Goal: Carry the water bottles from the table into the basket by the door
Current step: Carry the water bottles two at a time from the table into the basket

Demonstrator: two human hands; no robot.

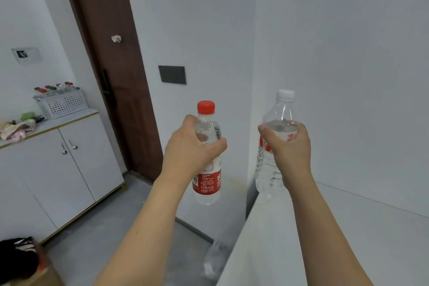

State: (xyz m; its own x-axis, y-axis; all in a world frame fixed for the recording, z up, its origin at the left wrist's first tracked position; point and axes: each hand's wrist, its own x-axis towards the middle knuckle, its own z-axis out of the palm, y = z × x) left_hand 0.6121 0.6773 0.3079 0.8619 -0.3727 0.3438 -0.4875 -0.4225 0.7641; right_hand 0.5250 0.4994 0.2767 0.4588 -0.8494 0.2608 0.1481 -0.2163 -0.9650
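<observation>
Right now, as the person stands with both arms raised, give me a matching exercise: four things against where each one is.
Things:
1. red-capped bottle
2. white-capped bottle
3. white basket
4. dark wall plate

Places:
A. on the white cabinet left of the brown door
B. in the right hand
C. on the wall right of the door
D. in the left hand

Pairs: 1-D, 2-B, 3-A, 4-C

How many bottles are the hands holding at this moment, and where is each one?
2. The left hand grips the red-capped bottle; the right hand grips the white-capped bottle. More bottles stand in the basket on the cabinet; some there may be hidden.
</observation>
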